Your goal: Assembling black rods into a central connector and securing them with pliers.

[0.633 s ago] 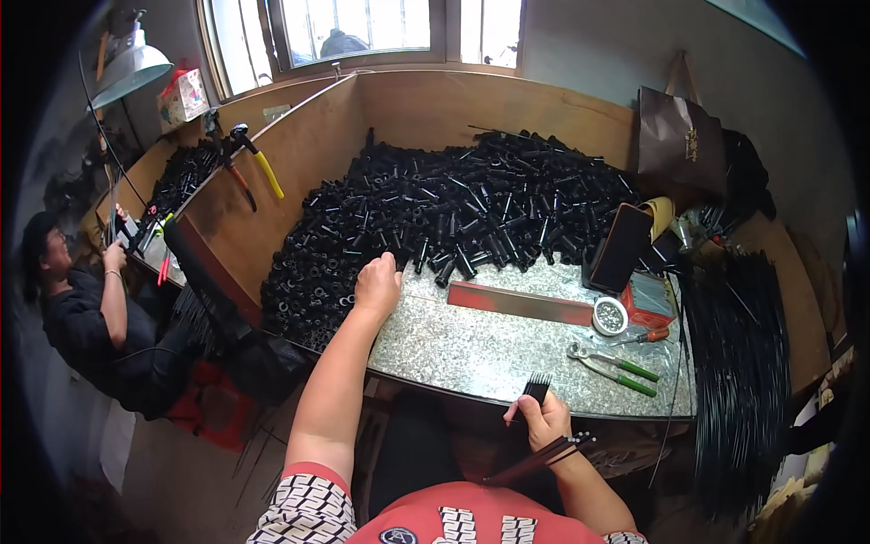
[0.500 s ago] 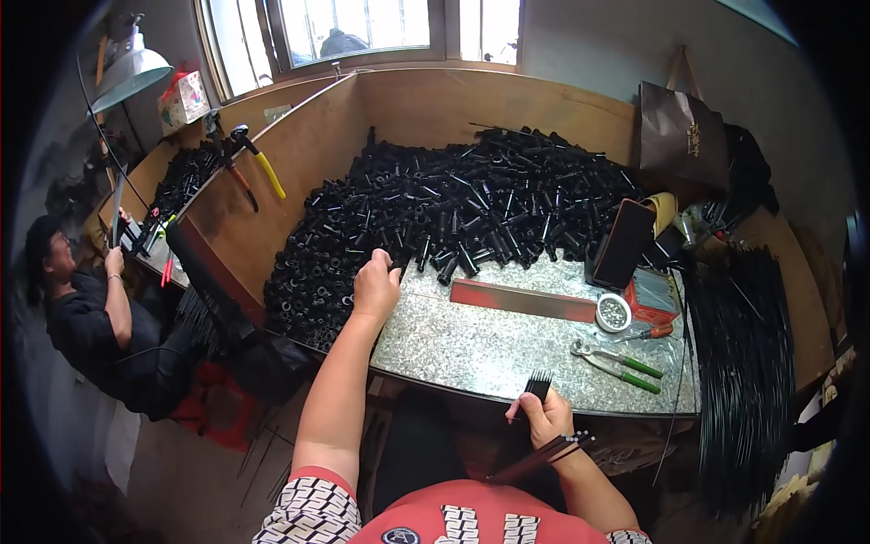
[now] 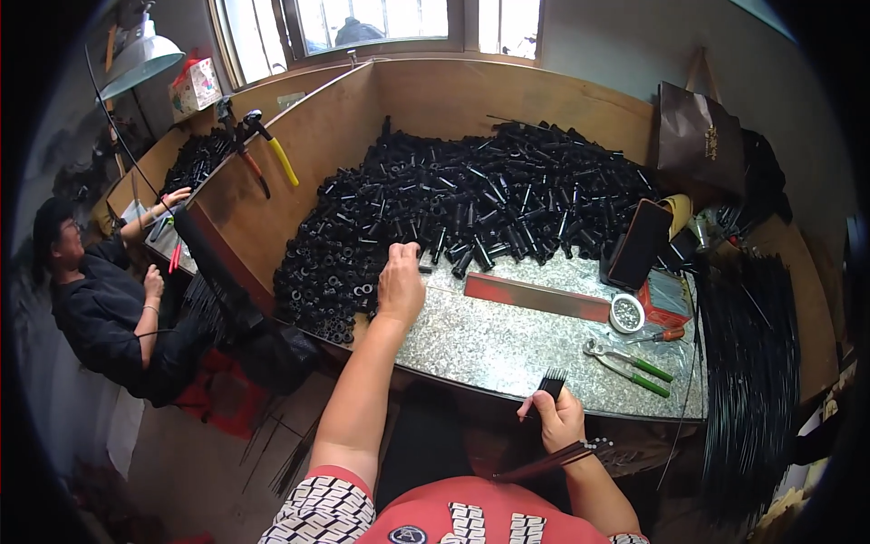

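My left hand (image 3: 401, 283) is at the near edge of a large heap of short black tubes (image 3: 489, 195), its fingers curled together over the pieces; whatever they pinch is hidden. Close to the table's front edge, my right hand (image 3: 559, 422) is closed around a bundle of thin black rods (image 3: 552, 383). The rods' upper tips stick up beyond my thumb. Their other ends, with small pale caps (image 3: 598, 444), lie across my wrist. On the speckled tabletop (image 3: 489, 349) between my hands and the heap lies a flat reddish-grey metal bar (image 3: 536, 297).
To the right are a white cup of small metal pieces (image 3: 626, 314), green-handled pincers (image 3: 630, 367), an orange-handled tool (image 3: 669, 335), a propped phone (image 3: 640, 243) and long black rods (image 3: 748, 381). Pliers (image 3: 276, 154) hang on the left wooden partition. Beyond it sits a co-worker (image 3: 104, 299).
My left hand has shifted slightly along the heap's edge, its fingers drawn together. My right hand keeps its rods. The co-worker has lowered one hand and reached the other forward; the whole view has moved a little.
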The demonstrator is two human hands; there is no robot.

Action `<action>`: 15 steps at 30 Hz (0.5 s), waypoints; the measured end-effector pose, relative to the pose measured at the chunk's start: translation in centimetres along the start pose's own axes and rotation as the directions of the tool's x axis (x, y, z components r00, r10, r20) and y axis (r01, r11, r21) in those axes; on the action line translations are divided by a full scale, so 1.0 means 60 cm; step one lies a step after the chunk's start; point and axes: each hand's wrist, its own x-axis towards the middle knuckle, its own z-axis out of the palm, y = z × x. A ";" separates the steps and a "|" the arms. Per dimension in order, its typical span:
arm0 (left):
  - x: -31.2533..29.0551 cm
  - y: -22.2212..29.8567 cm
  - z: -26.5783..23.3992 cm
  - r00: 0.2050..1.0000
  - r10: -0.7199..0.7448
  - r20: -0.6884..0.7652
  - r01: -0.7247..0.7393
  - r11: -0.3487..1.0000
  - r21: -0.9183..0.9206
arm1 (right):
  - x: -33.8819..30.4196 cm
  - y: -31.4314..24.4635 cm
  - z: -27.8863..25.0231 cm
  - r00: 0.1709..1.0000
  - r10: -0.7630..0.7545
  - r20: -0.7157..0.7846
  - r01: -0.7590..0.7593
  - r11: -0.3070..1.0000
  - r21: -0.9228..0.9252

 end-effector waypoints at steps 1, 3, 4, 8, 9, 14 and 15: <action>-0.006 0.018 -0.007 0.996 0.008 -0.089 -0.016 0.996 -0.086 | 0.000 0.000 0.001 1.000 -0.012 -0.008 0.012 1.000 0.015; -0.032 0.043 0.003 0.973 0.078 -0.215 -0.139 0.949 -0.283 | 0.004 -0.006 0.001 1.000 0.004 0.012 -0.004 1.000 -0.020; -0.052 0.055 0.013 0.991 0.027 -0.135 -0.078 0.917 -0.392 | 0.005 -0.006 0.001 1.000 0.003 0.014 -0.003 1.000 -0.010; -0.132 0.119 0.016 0.923 -0.053 0.381 0.382 0.254 -0.889 | 0.007 -0.012 0.004 0.999 0.045 0.017 -0.046 0.996 0.079; -0.142 0.129 0.007 0.881 -0.020 0.472 0.471 0.121 -0.874 | 0.007 -0.016 0.005 0.997 0.071 0.009 -0.071 0.991 0.116; -0.173 0.144 -0.001 0.748 0.066 0.660 0.656 -0.226 -0.720 | 0.006 -0.020 -0.001 0.998 0.066 -0.010 -0.065 0.996 0.063; -0.177 0.143 -0.002 0.735 0.099 0.671 0.668 -0.274 -0.692 | 0.005 -0.022 0.000 0.996 0.091 -0.016 -0.089 0.992 0.086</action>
